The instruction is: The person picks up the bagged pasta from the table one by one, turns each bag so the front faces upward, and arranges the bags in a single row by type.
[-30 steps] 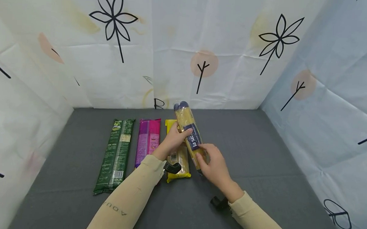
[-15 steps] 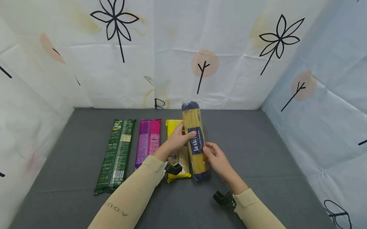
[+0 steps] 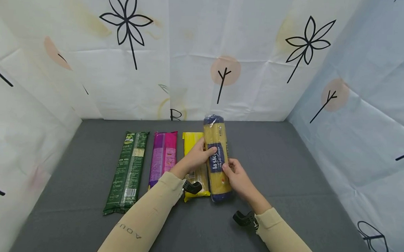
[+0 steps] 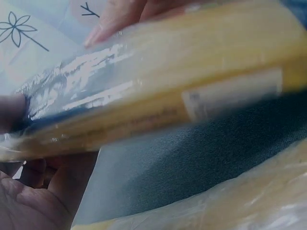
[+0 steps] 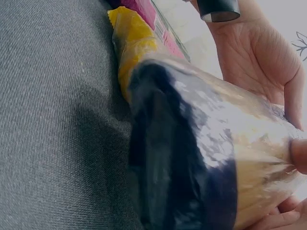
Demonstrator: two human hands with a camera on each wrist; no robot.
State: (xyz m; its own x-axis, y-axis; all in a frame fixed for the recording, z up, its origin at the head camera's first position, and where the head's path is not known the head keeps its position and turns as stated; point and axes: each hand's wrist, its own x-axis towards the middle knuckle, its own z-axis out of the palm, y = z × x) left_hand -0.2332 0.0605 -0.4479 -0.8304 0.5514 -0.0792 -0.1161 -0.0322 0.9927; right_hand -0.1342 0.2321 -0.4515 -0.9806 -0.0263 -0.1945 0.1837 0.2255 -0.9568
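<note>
Both hands hold a clear-wrapped spaghetti pack point(image 3: 217, 161) with dark blue ends and a blue label, its far end tilted slightly left in the head view. My left hand point(image 3: 195, 155) grips its left side, thumb over the label. My right hand point(image 3: 239, 177) holds the lower right side, thumb on the front and fingers partly hidden behind. A yellow pack point(image 3: 198, 179) lies close on the left, partly covered by the left hand and the held pack. In the right wrist view the pack's blue end point(image 5: 182, 158) is near the grey cloth.
Left of the yellow pack lie a purple and pink pack point(image 3: 163, 154) and a long green pack point(image 3: 128, 171), roughly in a row. Grey cloth point(image 3: 287, 173) covers the table. White patterned fabric point(image 3: 256, 91) stands behind and at both sides.
The spaghetti pack has swung from a strong leftward tilt to nearly straight and moved slightly right, its label turned more toward the head camera. The right hand let its grip loosen, then took hold again.
</note>
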